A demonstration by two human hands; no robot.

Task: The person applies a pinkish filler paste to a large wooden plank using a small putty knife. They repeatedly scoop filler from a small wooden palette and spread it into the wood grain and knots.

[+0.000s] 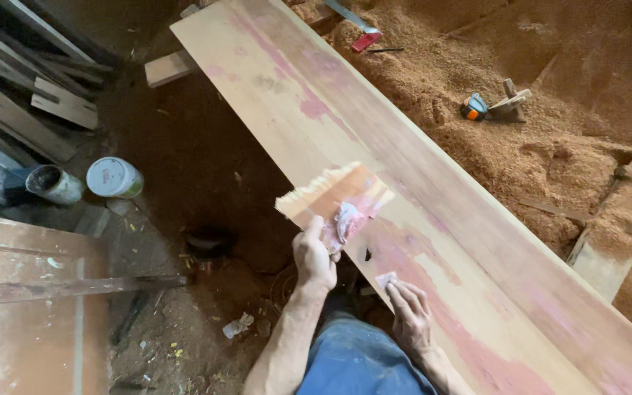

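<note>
A long wooden board (345,80) with pink and red stains runs diagonally from the upper left to the lower right. My left hand (314,256) grips a small flat wooden piece (334,192) smeared with pink filler and holds it over the board's near edge. My right hand (409,316) rests on the board near its near edge, with a small pale scrap (385,279) at its fingertips. My blue trousers (360,362) show below.
Sawdust (521,146) lies heaped to the right of the board, with a tape measure (474,107), a wooden offcut (510,102) and a red-handled tool (363,36). Two cans (113,178) (54,183) stand on the dirt floor at left beside stacked planks (16,110).
</note>
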